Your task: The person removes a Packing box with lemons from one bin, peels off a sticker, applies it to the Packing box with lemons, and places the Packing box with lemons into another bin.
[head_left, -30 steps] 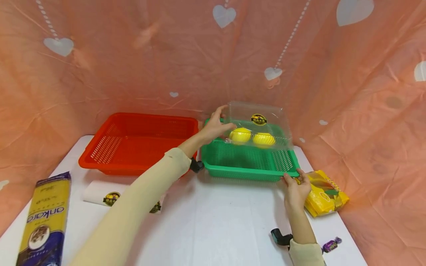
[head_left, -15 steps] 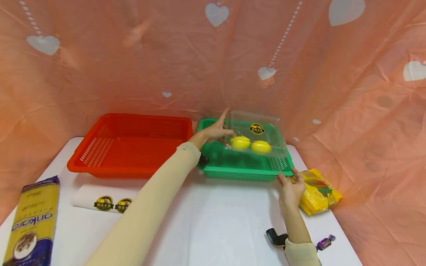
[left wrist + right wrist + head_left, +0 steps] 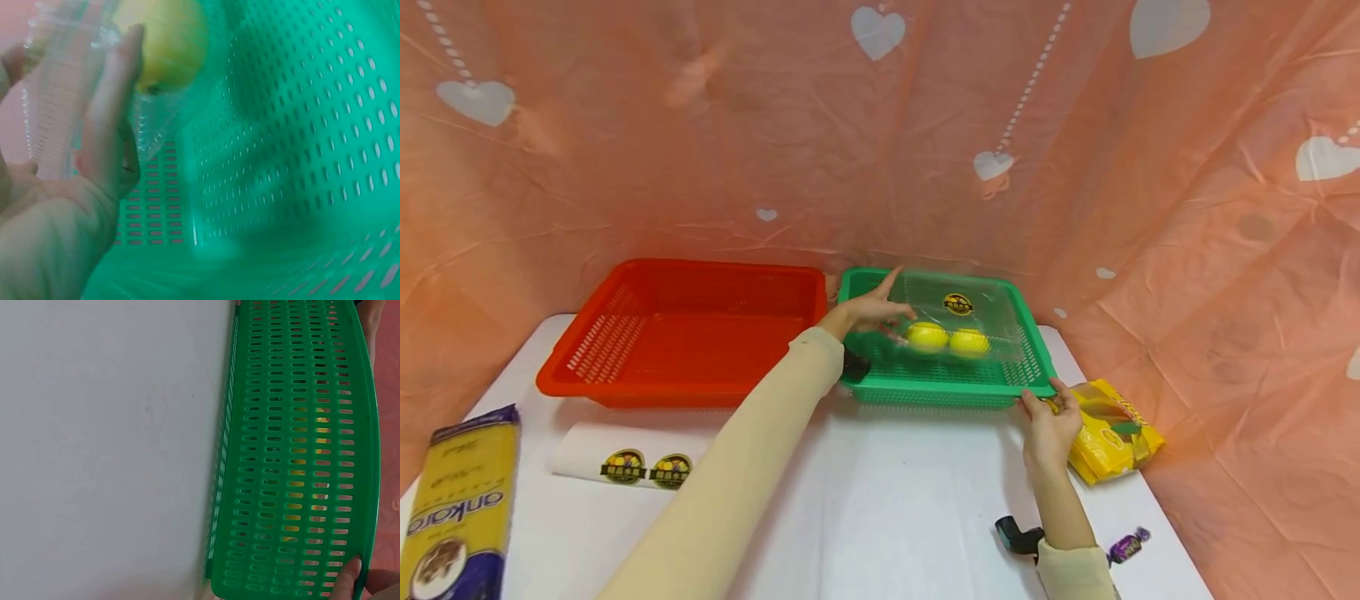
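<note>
My left hand (image 3: 868, 312) grips the left side of a clear plastic box (image 3: 1000, 304) with a round dark label. Two lemons (image 3: 927, 336) show through it; one lemon (image 3: 165, 44) is close up in the left wrist view. The box lies within the outline of a green perforated basket (image 3: 936, 387); whether it touches the basket floor I cannot tell. My right hand (image 3: 1051, 425) pinches the basket's front right corner. In the right wrist view, only fingertips of the right hand (image 3: 353, 584) show on the rim, and yellow shows through the slots.
A red basket (image 3: 722, 333) stands left of the green one. In front of it lies a white sheet or roll (image 3: 576, 454) with round labels. An ankara packet (image 3: 460, 508) is far left; a yellow packet (image 3: 1108, 433) and a purple wrapped candy (image 3: 1126, 547) lie right.
My left hand has lowered the clear box with the lemons from above the green basket down into its outline. The right hand keeps its hold on the basket corner. The head view shifted slightly.
</note>
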Tool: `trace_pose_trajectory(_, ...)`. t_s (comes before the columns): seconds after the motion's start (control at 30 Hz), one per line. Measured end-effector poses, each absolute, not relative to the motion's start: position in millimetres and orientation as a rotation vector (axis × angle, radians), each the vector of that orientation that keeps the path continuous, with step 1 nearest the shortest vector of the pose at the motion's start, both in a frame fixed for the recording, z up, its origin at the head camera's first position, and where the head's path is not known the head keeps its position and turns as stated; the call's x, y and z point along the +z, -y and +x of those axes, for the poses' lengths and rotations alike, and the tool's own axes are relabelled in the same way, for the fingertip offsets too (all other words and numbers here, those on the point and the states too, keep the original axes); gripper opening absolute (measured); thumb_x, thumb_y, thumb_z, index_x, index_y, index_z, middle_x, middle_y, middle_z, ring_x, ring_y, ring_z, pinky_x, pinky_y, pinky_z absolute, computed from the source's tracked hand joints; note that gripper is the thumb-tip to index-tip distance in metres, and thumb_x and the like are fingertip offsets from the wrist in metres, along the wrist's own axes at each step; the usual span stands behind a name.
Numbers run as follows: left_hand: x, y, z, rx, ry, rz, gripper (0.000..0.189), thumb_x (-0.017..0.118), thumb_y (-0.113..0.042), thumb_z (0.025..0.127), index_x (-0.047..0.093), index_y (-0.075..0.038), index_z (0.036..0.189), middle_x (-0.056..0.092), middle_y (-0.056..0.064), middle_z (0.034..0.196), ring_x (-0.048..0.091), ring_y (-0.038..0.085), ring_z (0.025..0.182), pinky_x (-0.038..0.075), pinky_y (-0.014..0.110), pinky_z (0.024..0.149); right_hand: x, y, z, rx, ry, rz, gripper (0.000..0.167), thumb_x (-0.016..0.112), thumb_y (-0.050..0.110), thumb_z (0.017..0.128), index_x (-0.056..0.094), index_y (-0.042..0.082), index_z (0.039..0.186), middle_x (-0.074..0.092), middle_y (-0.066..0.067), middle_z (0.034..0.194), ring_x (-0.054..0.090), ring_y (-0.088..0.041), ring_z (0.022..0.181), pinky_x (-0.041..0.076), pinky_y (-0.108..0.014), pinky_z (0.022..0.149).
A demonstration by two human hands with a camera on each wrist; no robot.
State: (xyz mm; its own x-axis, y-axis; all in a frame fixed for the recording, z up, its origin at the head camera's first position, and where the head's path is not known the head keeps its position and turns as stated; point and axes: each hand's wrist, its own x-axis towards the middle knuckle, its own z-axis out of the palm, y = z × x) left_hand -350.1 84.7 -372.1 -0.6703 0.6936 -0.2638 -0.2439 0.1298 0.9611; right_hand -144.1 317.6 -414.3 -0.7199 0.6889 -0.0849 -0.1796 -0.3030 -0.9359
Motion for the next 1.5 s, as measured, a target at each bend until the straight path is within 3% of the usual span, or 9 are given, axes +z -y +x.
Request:
trace_pose_trajectory(0.1, -375.5, -83.7, -349.9, 1.627, -1.677, 0.396, 0.102, 0.06, -0.004, 0.097, -0.012, -0.046, 0.155, 0.004, 0.015, 0.164, 0.043, 0.041, 0.131, 0.051, 0.056, 0.095, -414.7, -317.3, -143.8, 2.066, 1.387, -0.656, 0.047, 0.057, -0.016, 0.091, 0.043, 0.001, 0.134, 0.04, -0.008, 0.108, 0.058, -0.008, 0.075, 0.057, -0.019, 0.074)
trace_pose_trajectory(0.37, -379.7, -84.3, -351.0, 1.582, -1.699, 0.354, 0.101, 0.063, -0.007, 0.096, -0.012, -0.036, 0.157, 0.021, 0.022, 0.16, 0.032, 0.042, 0.143, 0.049, 0.055, 0.099, -415.4, -318.3, -144.2, 2.049, 1.405, -0.657, 0.049, 0.059, -0.013, 0.092, 0.042, 0.0, 0.135, 0.041, -0.007, 0.109, 0.058, -0.009, 0.078, 0.057, -0.019, 0.075)
trace_pose_trajectory(0.67, -384.5, -86.6, -351.8, 1.567, -1.683, 0.346, 0.103, 0.062, -0.005, 0.096, -0.014, -0.036, 0.157, 0.014, 0.024, 0.161, 0.029, 0.041, 0.144, 0.049, 0.054, 0.098, -416.0, -318.2, -144.7, 2.045, 1.394, -0.669, 0.046, 0.059, -0.014, 0.092, 0.043, 0.001, 0.132, 0.041, -0.007, 0.108, 0.058, -0.008, 0.076, 0.057, -0.018, 0.074)
trace_pose_trajectory(0.93, -385.8, -85.4, -351.8, 1.524, -1.684, 0.337, 0.104, 0.062, -0.005, 0.096, -0.016, -0.037, 0.156, -0.002, 0.016, 0.165, 0.027, 0.041, 0.145, 0.047, 0.054, 0.101, -416.4, -317.9, -145.0, 2.067, 1.349, -0.64, 0.047, 0.058, -0.018, 0.09, 0.044, -0.001, 0.132, 0.04, -0.01, 0.107, 0.059, -0.008, 0.072, 0.058, -0.019, 0.07)
trace_pose_trajectory(1.13, -383.9, -85.9, -351.7, 1.492, -1.688, 0.316, 0.104, 0.063, -0.007, 0.097, -0.017, -0.038, 0.156, -0.007, 0.012, 0.166, 0.028, 0.039, 0.146, 0.053, 0.047, 0.093, -415.2, -318.1, -145.4, 2.072, 1.339, -0.631, 0.047, 0.057, -0.018, 0.09, 0.043, -0.001, 0.132, 0.04, -0.01, 0.106, 0.059, -0.008, 0.072, 0.058, -0.019, 0.069)
trace_pose_trajectory(1.33, -387.2, -86.2, -353.7, 1.475, -1.703, 0.258, 0.105, 0.066, -0.01, 0.096, -0.017, -0.036, 0.156, 0.002, 0.015, 0.166, 0.035, 0.038, 0.142, 0.05, 0.05, 0.099, -416.7, -318.2, -145.6, 2.074, 1.336, -0.622, 0.047, 0.057, -0.017, 0.09, 0.042, -0.001, 0.132, 0.039, -0.01, 0.106, 0.058, -0.009, 0.072, 0.058, -0.019, 0.069)
trace_pose_trajectory(1.5, -381.0, -83.8, -354.0, 1.608, -1.742, 0.173, 0.103, 0.069, -0.013, 0.095, -0.009, -0.03, 0.159, 0.003, 0.013, 0.165, 0.024, 0.039, 0.147, 0.05, 0.052, 0.099, -416.2, -318.2, -144.0, 2.065, 1.363, -0.626, 0.049, 0.058, -0.016, 0.091, 0.041, -0.002, 0.135, 0.039, -0.007, 0.106, 0.058, -0.008, 0.074, 0.058, -0.019, 0.072)
